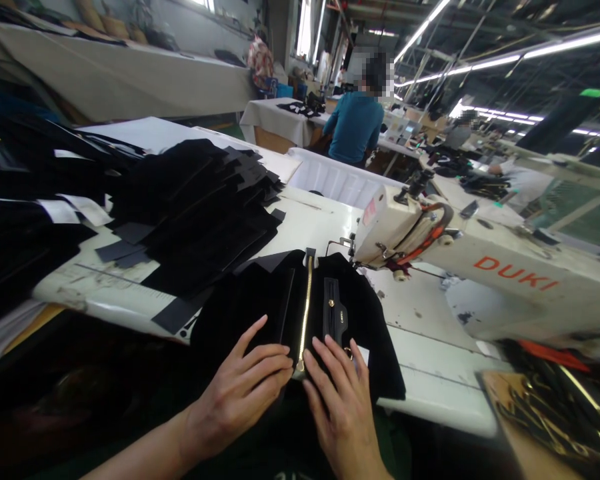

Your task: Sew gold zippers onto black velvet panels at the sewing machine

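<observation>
Head view: two bare hands lie open on a black panel (370,320) spread at the near edge of a pale surface (315,223), just left of and below the head of a sewing machine (410,233). The left hand (247,377), its thumb out of sight, reaches its fingertips to the lower end of a gold zip (307,300); the right hand (341,393) rests, fingers spread, beside it on the other half.

The panel looks light and soft, likely to ruck or slide if pushed from one side, with the zip a stiffer spine down its middle. Flat fingertips either side of the zip seem the surest hold, well clear of the trim.

The cloth appears matte and dense, rounded at its upper right. Against it, the metal teeth shine in a narrow line, and a smooth, dark patch (336,320) with a stepped edge carries a small gold stud. Similar black pieces, flat and limp, fan out in a stack (195,193) to the left.
</observation>
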The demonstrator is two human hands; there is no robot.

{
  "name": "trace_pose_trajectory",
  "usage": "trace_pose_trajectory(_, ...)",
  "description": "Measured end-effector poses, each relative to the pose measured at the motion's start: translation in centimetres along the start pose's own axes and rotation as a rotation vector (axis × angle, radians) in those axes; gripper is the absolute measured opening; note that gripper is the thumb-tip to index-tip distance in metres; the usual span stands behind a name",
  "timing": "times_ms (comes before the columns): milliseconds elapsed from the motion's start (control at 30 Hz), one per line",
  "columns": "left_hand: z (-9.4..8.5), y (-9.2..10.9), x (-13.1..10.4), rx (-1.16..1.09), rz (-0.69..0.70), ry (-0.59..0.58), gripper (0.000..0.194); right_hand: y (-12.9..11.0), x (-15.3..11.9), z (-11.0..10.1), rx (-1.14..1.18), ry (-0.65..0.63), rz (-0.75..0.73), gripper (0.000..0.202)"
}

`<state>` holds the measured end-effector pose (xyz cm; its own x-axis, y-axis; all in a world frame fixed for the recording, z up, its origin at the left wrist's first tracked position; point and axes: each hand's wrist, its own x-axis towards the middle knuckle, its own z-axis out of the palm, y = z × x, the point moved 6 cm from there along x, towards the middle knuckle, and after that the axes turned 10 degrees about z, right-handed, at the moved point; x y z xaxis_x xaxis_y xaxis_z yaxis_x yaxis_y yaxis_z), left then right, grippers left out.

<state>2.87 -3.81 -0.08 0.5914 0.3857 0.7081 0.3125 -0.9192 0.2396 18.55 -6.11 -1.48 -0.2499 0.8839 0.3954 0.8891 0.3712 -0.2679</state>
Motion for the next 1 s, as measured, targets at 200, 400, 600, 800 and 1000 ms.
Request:
trace_pose_trajectory(200,0.4,-0.1,-0.5,0.022,0.006,0.015,0.028,0.0,-0.4,0.5,-0.045,0.031,-0.009,0.047)
trace_pose_trajectory(400,0.1,-0.3,-0.3,-0.019,-0.005,0.026,0.028,0.0,-0.3,0.5,-0.009,0.059,0.021,0.045)
trace_pose_trajectory(600,0.3,-0.3,0.0,0.039,-0.024,-0.158,0.044,-0.3,-0.1,0.3,-0.015,0.043,0.007,0.046)
trace_pose_trajectory(800,-0.5,-2.3,1.5,0.057,-0.078,-0.521,0.082,-0.7,1.7,-1.0,0.005,0.108,0.086,0.044)
trace_pose_trajectory(1000,0.7,-5.8,5.2,0.067,0.056,-0.566,0.060,-1.1,-1.0,-0.2,-0.015,0.291,0.036,0.024)
